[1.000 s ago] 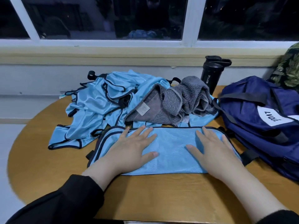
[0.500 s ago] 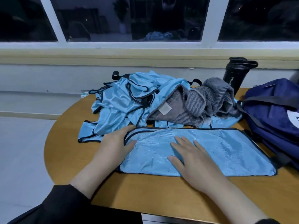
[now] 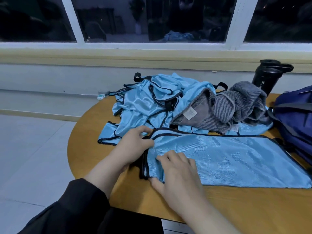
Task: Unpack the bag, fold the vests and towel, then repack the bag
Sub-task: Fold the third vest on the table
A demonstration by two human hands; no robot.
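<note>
Both grips pinch the left end of the flattened blue vest on the tabletop, left hand at the far corner, right hand at the near one, so they should lift evenly and carry the edge across squarely.

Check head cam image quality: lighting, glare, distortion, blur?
Head view: dim, cool indoor light, dark windows reflecting the room; wide-angle bowing on the sill; satin sheen on the heaped vests; slight softness on the left hand and right hand at the flat vest.
</note>
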